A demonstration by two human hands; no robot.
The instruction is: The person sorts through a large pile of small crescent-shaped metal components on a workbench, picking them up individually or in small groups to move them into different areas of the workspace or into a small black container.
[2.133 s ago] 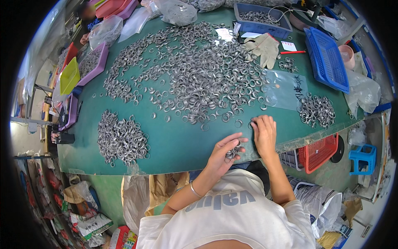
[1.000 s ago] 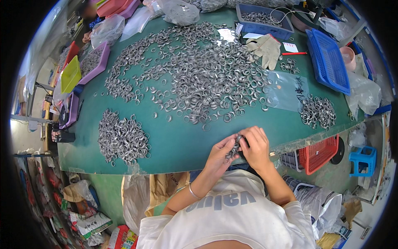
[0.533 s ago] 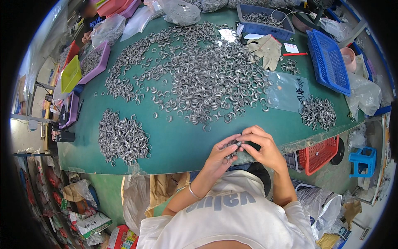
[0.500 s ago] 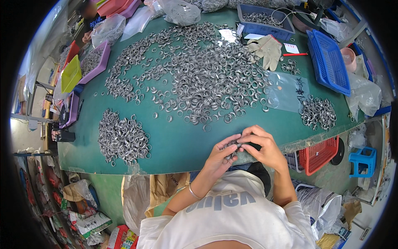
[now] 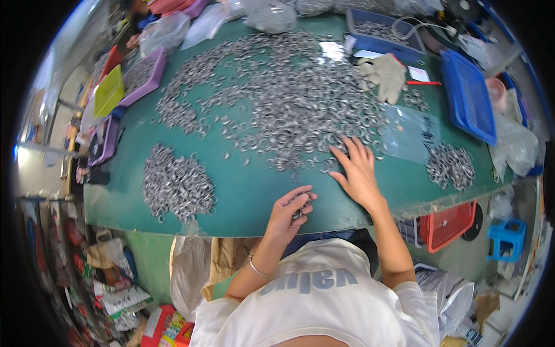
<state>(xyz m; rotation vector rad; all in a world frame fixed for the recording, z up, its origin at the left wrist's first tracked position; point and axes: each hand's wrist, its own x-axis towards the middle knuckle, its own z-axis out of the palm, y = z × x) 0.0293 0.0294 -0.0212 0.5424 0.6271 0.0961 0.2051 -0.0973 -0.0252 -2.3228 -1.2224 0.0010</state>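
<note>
My left hand is curled round a few grey metal rings above the near edge of the green table. My right hand has its fingers spread, with the fingertips at the near right edge of a large spread of loose metal rings. Nothing shows in its grasp. A separate heap of rings lies to the left of my left hand. Another small heap lies to the right of my right hand.
A clear plastic bag lies between the spread and the right heap. Beyond it are a cloth glove, a red pen and a blue basket. Purple and yellow-green bins stand at left. Another person is partly visible at the far left.
My hands were together over the rings and have parted. The right has reached forward to the spread; the left has drawn left, still holding rings. The whole view has shifted slightly.
</note>
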